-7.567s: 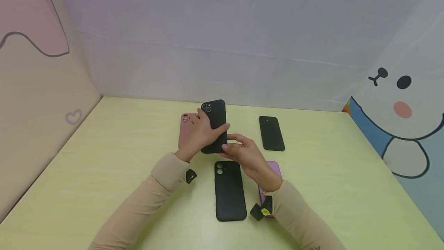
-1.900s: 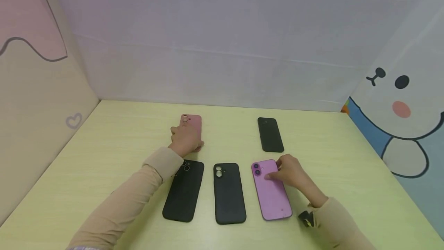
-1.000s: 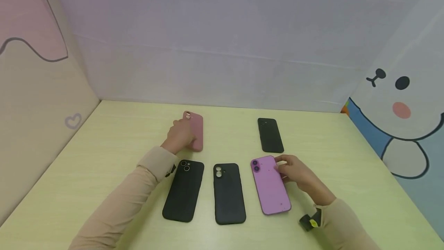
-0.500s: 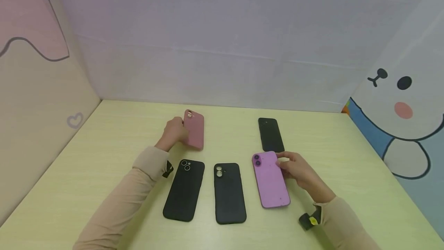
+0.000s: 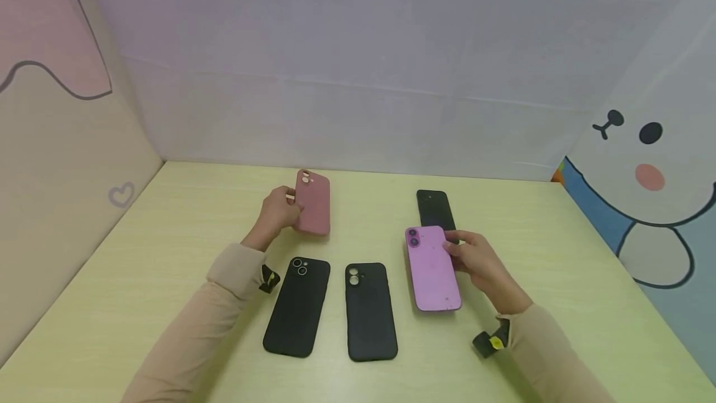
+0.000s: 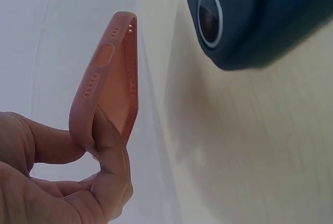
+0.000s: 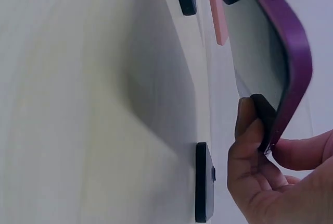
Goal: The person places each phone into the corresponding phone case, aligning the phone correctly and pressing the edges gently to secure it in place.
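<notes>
My left hand [image 5: 276, 213] pinches a pink phone case [image 5: 314, 204] by its left edge, thumb on the outer back and fingers inside. In the left wrist view the case is hollow, with port and speaker cutouts along its rim. A purple phone [image 5: 433, 272], back up and tilted, is pinched by its upper right edge in my right hand [image 5: 478, 260]. The right wrist view shows its screen facing the table and a shadow beneath. Behind it, partly covered, lies a small black phone [image 5: 435, 207].
A black phone in a black case [image 5: 296, 306] lies on the pale yellow table [image 5: 559, 266], near my left forearm. To its right lies a black phone case [image 5: 371, 313] with see-through camera holes. A pale wall [image 5: 358, 79] closes off the back.
My left hand has lifted the pink case and tilted it up off the table. My right hand has raised the purple phone and moved it away from me, overlapping the small black phone.
</notes>
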{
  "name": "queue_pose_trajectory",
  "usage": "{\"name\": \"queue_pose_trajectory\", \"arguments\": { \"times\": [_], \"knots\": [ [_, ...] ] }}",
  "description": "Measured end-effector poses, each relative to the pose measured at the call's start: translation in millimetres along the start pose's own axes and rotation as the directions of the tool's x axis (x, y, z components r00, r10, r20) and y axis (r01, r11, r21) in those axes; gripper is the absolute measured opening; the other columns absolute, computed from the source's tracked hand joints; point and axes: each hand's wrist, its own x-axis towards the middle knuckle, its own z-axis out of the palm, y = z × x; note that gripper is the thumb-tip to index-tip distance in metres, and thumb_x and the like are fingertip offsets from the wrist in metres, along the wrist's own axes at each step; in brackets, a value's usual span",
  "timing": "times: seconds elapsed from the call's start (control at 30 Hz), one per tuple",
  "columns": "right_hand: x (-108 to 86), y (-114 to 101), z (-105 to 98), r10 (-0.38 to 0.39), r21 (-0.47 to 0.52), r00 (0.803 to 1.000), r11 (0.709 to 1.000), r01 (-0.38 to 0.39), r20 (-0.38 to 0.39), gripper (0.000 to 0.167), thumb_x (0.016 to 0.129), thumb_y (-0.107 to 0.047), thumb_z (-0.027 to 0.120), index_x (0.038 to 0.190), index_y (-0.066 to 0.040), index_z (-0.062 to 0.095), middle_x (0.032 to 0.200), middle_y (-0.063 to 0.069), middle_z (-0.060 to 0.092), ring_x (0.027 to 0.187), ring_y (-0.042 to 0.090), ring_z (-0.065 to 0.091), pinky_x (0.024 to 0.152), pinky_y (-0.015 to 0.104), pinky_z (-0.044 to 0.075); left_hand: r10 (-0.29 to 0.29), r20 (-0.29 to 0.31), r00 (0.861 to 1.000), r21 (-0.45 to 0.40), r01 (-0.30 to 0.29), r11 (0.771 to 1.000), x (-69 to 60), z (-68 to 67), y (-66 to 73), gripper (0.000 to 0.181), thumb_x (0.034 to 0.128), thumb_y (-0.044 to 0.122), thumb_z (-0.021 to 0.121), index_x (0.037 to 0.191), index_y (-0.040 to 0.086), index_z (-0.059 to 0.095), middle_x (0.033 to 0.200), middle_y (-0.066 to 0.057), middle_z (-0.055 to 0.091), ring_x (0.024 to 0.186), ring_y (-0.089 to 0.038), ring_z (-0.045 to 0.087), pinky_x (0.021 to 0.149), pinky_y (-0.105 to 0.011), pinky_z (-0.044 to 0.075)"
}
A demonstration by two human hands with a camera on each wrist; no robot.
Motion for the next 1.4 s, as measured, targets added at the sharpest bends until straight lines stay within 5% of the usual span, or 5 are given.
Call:
{"name": "queue_pose_trajectory", "arguments": {
  "times": [0.3,0.9,1.4],
  "knots": [
    [7.5,-9.6,9.4,0.013,0.088,0.997,0.996,-0.006,-0.074,0.043,0.095,-0.009,0.043,0.135,0.007,0.037,0.102,0.012,0.056,0.073,0.009,0.053,0.066,0.021,0.047,-0.013,0.042,0.999,-0.142,0.019,0.990,-9.3,5.9,4.4,0.042,0.0930,0.008,0.047,0.132,-0.002,0.036,0.116,-0.019,0.049,0.092,-0.023,0.054,0.065,-0.023,0.049],
    [26.7,-24.7,33.6,0.060,0.238,0.983,0.971,-0.017,-0.172,0.040,0.094,-0.006,0.044,0.132,0.003,0.043,0.087,0.005,0.052,0.069,0.008,0.051,0.063,0.020,0.046,0.072,0.081,0.994,-0.249,-0.050,0.967,-28.3,18.4,11.0,0.042,0.0937,0.008,0.047,0.132,-0.002,0.032,0.118,-0.022,0.045,0.090,-0.025,0.057,0.068,-0.028,0.053],
    [43.6,-32.7,53.1,0.094,0.315,0.974,0.949,-0.024,-0.208,0.037,0.094,-0.007,0.045,0.128,0.005,0.046,0.101,0.009,0.053,0.075,0.008,0.051,0.067,0.021,0.046,0.128,0.137,0.982,-0.305,-0.081,0.949,-33.6,30.5,6.8,0.043,0.0936,0.008,0.049,0.132,-0.002,0.032,0.118,-0.023,0.048,0.088,-0.028,0.063,0.073,-0.032,0.054]
  ]
}}
